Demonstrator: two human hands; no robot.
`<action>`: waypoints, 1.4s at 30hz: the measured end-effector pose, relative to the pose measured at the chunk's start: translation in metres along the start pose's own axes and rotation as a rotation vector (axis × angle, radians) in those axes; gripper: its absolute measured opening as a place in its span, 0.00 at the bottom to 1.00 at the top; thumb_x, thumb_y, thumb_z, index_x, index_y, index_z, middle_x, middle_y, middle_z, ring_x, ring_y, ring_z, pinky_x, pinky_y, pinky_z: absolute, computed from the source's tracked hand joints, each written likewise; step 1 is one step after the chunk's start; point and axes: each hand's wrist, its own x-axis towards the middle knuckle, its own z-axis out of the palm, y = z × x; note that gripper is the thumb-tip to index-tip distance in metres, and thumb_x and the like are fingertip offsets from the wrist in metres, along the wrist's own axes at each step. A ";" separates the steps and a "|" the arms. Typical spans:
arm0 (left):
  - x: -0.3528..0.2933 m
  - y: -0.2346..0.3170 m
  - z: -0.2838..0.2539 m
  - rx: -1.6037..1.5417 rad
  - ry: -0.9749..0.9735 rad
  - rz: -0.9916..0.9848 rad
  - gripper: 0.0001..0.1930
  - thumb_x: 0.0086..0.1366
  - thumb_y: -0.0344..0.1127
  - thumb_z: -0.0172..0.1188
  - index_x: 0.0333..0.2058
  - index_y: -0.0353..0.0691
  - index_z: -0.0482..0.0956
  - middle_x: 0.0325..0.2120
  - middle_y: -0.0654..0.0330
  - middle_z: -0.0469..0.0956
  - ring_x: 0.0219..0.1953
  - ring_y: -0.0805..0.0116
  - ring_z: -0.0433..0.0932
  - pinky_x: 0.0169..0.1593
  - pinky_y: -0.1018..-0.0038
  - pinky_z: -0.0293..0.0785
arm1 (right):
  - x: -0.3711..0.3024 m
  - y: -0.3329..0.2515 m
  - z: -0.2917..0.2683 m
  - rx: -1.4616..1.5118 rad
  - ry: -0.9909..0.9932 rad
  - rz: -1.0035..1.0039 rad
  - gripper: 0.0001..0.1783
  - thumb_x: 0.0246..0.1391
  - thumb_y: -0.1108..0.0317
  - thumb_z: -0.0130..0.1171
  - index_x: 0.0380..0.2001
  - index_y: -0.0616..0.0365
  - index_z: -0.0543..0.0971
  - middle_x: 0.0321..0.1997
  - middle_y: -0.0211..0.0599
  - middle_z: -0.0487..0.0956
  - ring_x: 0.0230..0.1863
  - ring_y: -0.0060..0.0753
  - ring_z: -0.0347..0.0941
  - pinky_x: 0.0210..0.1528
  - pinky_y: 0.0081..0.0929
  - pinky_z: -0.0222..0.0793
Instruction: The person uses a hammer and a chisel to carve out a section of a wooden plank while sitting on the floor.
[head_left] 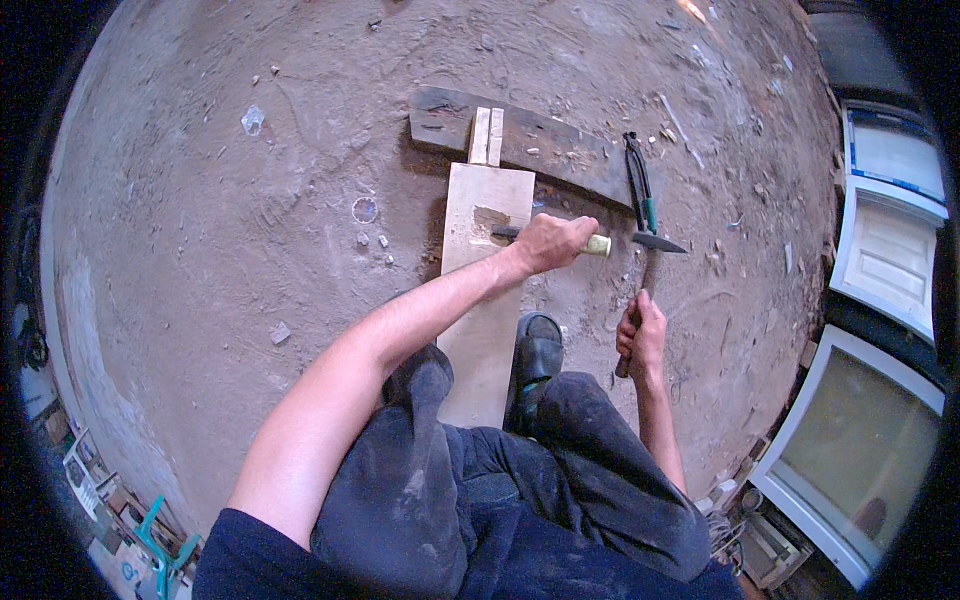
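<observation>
My left hand (553,243) is closed around a chisel (598,245) with a pale yellow handle. The chisel lies nearly level, its dark blade reaching left to a rough hollow cut in a light wooden board (475,350). My right hand (643,335) grips the wooden handle of a hammer (660,243), whose pointed metal head is up, just right of the chisel's handle end and apart from it. The board runs from between my legs toward a dark weathered plank (565,150). Two narrow light wood strips (486,137) show at the board's far end, over the plank.
Pincers (638,180) with green on the handles rest at the dark plank's right end. Wood chips and debris litter the dirt floor (250,200). White framed panels (850,450) stand along the right side. My sandalled foot (541,355) is beside the board. A teal object (160,545) lies at lower left.
</observation>
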 end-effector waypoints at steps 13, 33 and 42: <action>0.000 0.003 -0.005 -0.019 -0.038 -0.006 0.10 0.55 0.35 0.60 0.34 0.45 0.68 0.23 0.60 0.74 0.24 0.59 0.80 0.21 0.64 0.74 | -0.007 0.013 0.013 0.260 0.084 -0.083 0.20 0.64 0.45 0.43 0.28 0.48 0.64 0.12 0.21 0.57 0.09 0.15 0.49 0.09 0.18 0.43; -0.007 -0.003 -0.013 0.196 -0.039 0.148 0.07 0.60 0.36 0.54 0.33 0.44 0.66 0.22 0.62 0.69 0.21 0.68 0.80 0.17 0.70 0.73 | -0.009 0.008 0.008 0.022 0.002 -0.082 0.18 0.64 0.46 0.45 0.30 0.48 0.66 0.13 0.22 0.59 0.09 0.15 0.51 0.09 0.18 0.45; -0.009 -0.006 -0.011 0.161 0.003 0.155 0.05 0.61 0.35 0.53 0.31 0.45 0.65 0.20 0.63 0.69 0.18 0.70 0.78 0.16 0.71 0.71 | -0.003 0.003 0.006 -0.065 -0.015 0.027 0.19 0.63 0.46 0.46 0.27 0.48 0.64 0.13 0.22 0.58 0.09 0.15 0.51 0.08 0.19 0.46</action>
